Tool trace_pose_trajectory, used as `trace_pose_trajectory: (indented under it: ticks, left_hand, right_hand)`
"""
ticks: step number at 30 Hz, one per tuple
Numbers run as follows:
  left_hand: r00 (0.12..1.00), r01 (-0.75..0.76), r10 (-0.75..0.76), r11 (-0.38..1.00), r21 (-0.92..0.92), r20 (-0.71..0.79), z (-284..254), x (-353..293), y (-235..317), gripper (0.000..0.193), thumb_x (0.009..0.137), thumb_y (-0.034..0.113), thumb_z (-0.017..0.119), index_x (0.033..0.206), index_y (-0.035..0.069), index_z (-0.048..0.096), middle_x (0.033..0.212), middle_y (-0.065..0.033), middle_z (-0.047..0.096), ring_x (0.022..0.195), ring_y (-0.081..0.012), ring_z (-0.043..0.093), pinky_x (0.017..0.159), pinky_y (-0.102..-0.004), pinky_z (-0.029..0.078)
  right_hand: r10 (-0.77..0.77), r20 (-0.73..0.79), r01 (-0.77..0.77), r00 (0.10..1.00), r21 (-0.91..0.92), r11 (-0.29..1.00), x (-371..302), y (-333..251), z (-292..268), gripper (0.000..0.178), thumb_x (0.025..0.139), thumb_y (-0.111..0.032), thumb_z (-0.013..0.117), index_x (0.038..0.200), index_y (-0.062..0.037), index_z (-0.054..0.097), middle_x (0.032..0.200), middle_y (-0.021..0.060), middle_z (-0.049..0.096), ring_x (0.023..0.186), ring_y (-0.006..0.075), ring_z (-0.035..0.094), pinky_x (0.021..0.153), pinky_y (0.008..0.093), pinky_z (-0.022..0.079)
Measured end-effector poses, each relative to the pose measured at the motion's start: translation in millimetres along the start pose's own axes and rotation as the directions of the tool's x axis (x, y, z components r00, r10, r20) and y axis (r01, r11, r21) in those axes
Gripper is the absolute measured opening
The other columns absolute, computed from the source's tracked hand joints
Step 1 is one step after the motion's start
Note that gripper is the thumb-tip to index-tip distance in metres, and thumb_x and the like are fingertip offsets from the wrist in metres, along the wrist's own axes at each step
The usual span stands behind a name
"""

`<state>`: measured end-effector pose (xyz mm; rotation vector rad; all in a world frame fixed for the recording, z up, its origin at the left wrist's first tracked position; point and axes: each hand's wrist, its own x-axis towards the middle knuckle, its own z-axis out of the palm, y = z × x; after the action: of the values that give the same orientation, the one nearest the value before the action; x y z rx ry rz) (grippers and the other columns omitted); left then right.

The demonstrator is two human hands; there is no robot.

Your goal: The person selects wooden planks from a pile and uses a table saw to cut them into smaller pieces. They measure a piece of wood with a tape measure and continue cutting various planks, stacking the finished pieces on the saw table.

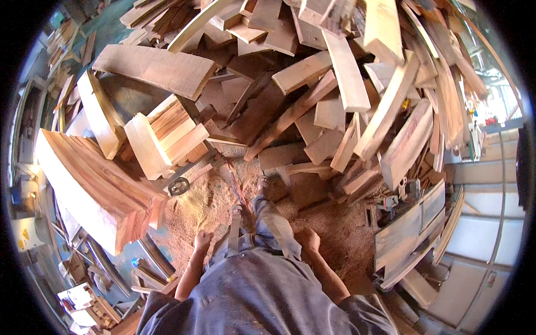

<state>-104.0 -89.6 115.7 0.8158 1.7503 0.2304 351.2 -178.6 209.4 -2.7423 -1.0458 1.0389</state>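
Observation:
My left hand (204,240) hangs beside my left thigh with its fingers curled in, and no object shows in it. On the other side, my right hand (309,239) is also loosely closed next to my right hip, with nothing visible in its fingers. Neither hand touches any wood. Nearest the left hand is a thick stack of curved-looking planks (95,184), raised at the left. Beyond it sits a smaller stack of short pale blocks (187,143). In front of my feet rises a large jumbled heap of cut boards (346,70).
Sawdust (192,215) covers the floor around my legs. A dark handwheel (178,186) sticks out below the short blocks. To the right stands a low panel-sided machine or bench (399,240). One wide board (153,68) lies across the heap's left side.

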Motion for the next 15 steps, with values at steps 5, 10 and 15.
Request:
trace_pose_trajectory:
  ticks: [5,10,15]
  left_hand:
    - [0.969,-0.216,0.178,0.948,0.235,0.171,-21,21,-22,0.033,0.083,0.029,0.071,0.081,-0.003,0.064,0.066,-0.0152,0.06,0.06,-0.0213,0.058,0.055,-0.0421,0.045]
    - [0.942,-0.308,0.216,0.861,0.404,0.258,-11,48,-15,0.034,0.083,0.03,0.069,0.079,-0.004,0.065,0.063,-0.0163,0.059,0.059,-0.0218,0.057,0.054,-0.0429,0.045]
    - [0.756,-0.615,0.34,0.663,0.427,0.56,12,94,-32,0.029,0.084,0.027,0.07,0.084,-0.001,0.066,0.069,-0.0133,0.064,0.063,-0.0217,0.062,0.057,-0.0399,0.048]
  right_hand:
    - [0.4,0.197,-0.434,0.895,0.59,0.681,-73,126,63,0.009,0.096,-0.008,0.059,0.102,-0.0083,0.065,0.071,0.0071,0.065,0.054,0.0176,0.061,0.046,0.0304,0.045]
    - [0.477,0.144,-0.472,0.867,0.544,0.694,-158,153,105,0.029,0.082,-0.006,0.072,0.111,-0.0023,0.071,0.077,0.006,0.07,0.059,0.014,0.066,0.05,0.0291,0.051]
    - [0.393,0.017,-0.331,0.919,0.571,0.751,-226,115,103,0.017,0.089,-0.018,0.066,0.096,-0.0022,0.069,0.075,0.0108,0.07,0.063,0.0201,0.069,0.054,0.0355,0.053]
